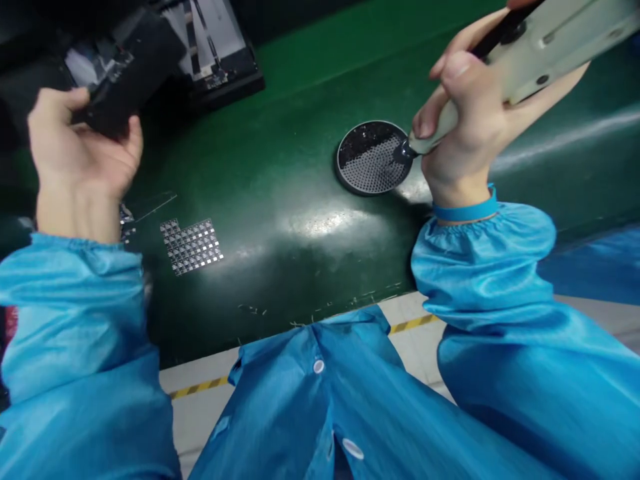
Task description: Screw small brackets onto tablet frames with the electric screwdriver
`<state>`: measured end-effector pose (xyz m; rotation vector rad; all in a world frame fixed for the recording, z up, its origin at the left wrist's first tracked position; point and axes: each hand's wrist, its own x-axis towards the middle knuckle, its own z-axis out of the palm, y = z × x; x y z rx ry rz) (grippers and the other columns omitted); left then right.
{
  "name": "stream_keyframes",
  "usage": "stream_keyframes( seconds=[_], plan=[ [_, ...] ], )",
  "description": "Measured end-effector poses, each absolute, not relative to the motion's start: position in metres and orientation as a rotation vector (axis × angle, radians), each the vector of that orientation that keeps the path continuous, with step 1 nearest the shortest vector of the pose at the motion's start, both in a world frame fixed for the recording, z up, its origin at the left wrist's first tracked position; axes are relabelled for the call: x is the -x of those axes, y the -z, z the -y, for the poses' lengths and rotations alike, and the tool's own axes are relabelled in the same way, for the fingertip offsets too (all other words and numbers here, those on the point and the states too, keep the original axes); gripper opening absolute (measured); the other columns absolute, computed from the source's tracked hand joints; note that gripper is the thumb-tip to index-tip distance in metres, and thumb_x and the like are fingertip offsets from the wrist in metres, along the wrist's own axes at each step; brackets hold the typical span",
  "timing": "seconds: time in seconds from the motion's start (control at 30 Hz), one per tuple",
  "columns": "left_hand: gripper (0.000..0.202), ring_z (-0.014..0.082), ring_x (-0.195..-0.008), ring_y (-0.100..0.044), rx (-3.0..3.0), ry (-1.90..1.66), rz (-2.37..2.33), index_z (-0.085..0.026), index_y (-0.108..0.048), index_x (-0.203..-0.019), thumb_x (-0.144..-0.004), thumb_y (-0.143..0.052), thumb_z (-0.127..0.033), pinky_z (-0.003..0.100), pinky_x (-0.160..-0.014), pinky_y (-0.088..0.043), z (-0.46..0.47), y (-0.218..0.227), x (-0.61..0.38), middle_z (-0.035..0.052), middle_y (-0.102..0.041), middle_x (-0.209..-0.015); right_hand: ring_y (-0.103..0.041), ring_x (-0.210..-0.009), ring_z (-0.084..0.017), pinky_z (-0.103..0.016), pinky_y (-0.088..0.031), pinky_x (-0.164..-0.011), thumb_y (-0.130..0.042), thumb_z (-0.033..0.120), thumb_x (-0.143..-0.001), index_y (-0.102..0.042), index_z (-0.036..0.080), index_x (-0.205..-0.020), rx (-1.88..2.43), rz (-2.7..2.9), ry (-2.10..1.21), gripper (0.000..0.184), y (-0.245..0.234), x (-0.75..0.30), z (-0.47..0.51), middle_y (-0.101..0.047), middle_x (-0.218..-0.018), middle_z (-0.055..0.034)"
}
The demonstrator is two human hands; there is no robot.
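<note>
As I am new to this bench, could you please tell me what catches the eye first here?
The right hand grips a pale tool, its tip at the rim of a round black perforated dish on the green surface, right of centre. At upper left, the left hand holds a black part.

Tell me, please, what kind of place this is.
Probably an electronics assembly line. The right hand holds an electric screwdriver with its tip at a round screw tray on a green belt; the left hand grips a black device part.
</note>
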<state>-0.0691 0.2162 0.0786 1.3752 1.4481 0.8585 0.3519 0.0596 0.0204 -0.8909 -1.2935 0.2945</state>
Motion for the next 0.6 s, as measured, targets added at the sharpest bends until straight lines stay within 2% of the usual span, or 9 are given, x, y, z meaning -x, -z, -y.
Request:
stream_keyframes(
  seconds=[0.1, 0.13, 0.2, 0.23, 0.3, 0.4, 0.47, 0.5, 0.6],
  plan=[
    [0.042, 0.0392, -0.168, -0.039, -1.275, -0.791, -1.354, -0.048, -0.081, -0.110, -0.071, -0.094, -0.054, 0.070, -0.130, -0.052, -0.139, -0.089, 0.042, -0.0270, -0.073, -0.143, -0.031, -0.060, 0.011, -0.013, -0.025, -0.047, -0.057, 0.050, -0.104, -0.028, 0.012, -0.123, 0.900, 1.307, -0.252, 0.052, -0.015, -0.354, -0.063, -0.046, -0.101, -0.0005],
    [0.036, 0.0441, -0.166, -0.043, -1.224, -0.797, -1.340, -0.047, -0.082, -0.100, -0.069, -0.098, -0.050, 0.076, -0.129, -0.051, -0.113, -0.088, 0.035, -0.0217, -0.078, -0.136, -0.032, -0.061, 0.011, -0.013, -0.026, -0.047, -0.056, 0.051, -0.104, -0.028, 0.012, -0.124, 0.916, 1.313, -0.247, 0.052, -0.013, -0.354, -0.063, -0.047, -0.101, -0.0007],
    [0.033, 0.0503, -0.151, -0.059, -1.155, -0.735, -1.310, -0.044, -0.083, -0.098, -0.069, -0.101, -0.046, 0.081, -0.121, -0.055, -0.066, -0.081, 0.025, -0.0111, -0.082, -0.128, -0.032, -0.062, 0.010, -0.013, -0.028, -0.048, -0.054, 0.050, -0.106, -0.029, 0.012, -0.125, 0.955, 1.345, -0.243, 0.049, -0.011, -0.355, -0.063, -0.047, -0.102, -0.0011],
    [0.036, 0.0506, -0.140, -0.068, -1.122, -0.693, -1.289, -0.044, -0.084, -0.101, -0.070, -0.101, -0.046, 0.080, -0.113, -0.060, -0.046, -0.074, 0.022, -0.0075, -0.083, -0.125, -0.033, -0.063, 0.011, -0.013, -0.030, -0.049, -0.053, 0.047, -0.107, -0.029, 0.013, -0.127, 0.968, 1.356, -0.240, 0.046, -0.010, -0.355, -0.063, -0.048, -0.103, -0.0015],
    [0.043, 0.0451, -0.116, -0.079, -1.072, -0.591, -1.230, -0.044, -0.082, -0.113, -0.074, -0.101, -0.045, 0.072, -0.098, -0.069, -0.015, -0.059, 0.020, -0.0030, -0.084, -0.117, -0.034, -0.067, 0.011, -0.011, -0.033, -0.051, -0.051, 0.041, -0.108, -0.028, 0.012, -0.129, 0.979, 1.343, -0.241, 0.042, -0.009, -0.355, -0.062, -0.048, -0.105, -0.0021],
    [0.041, 0.0315, -0.090, -0.079, -1.101, -0.455, -1.175, -0.042, -0.077, -0.126, -0.089, -0.094, -0.045, 0.056, -0.088, -0.072, 0.013, -0.042, 0.023, -0.0010, -0.079, -0.098, -0.038, -0.069, 0.010, -0.011, -0.034, -0.050, -0.063, 0.047, -0.103, -0.028, 0.010, -0.133, 0.897, 1.235, -0.314, 0.059, -0.008, -0.355, -0.063, -0.049, -0.103, -0.0020],
    [0.042, 0.0276, -0.089, -0.076, -1.204, -0.334, -1.184, -0.038, -0.072, -0.138, -0.099, -0.085, -0.050, 0.050, -0.086, -0.070, 0.020, -0.042, 0.028, 0.0005, -0.075, -0.098, -0.043, -0.067, 0.007, -0.012, -0.029, -0.048, -0.074, 0.055, -0.096, -0.028, 0.010, -0.132, 0.813, 1.183, -0.380, 0.073, -0.006, -0.355, -0.066, -0.049, -0.098, -0.0006],
    [0.046, 0.0275, -0.091, -0.075, -1.302, -0.253, -1.211, -0.036, -0.070, -0.143, -0.103, -0.081, -0.054, 0.047, -0.083, -0.069, 0.020, -0.045, 0.031, 0.0021, -0.074, -0.103, -0.043, -0.065, 0.006, -0.012, -0.028, -0.047, -0.075, 0.055, -0.095, -0.028, 0.010, -0.132, 0.794, 1.175, -0.398, 0.075, -0.005, -0.356, -0.068, -0.048, -0.095, 0.0001],
    [0.056, 0.0298, -0.091, -0.071, -1.762, -0.069, -1.371, -0.033, -0.072, -0.147, -0.103, -0.074, -0.067, 0.047, -0.079, -0.061, 0.008, -0.063, 0.044, 0.0065, -0.071, -0.113, -0.040, -0.061, 0.007, -0.011, -0.028, -0.048, -0.066, 0.037, -0.098, -0.033, 0.010, -0.131, 0.990, 1.129, -0.414, 0.055, 0.000, -0.361, -0.072, -0.045, -0.090, 0.0011]
  ],
)
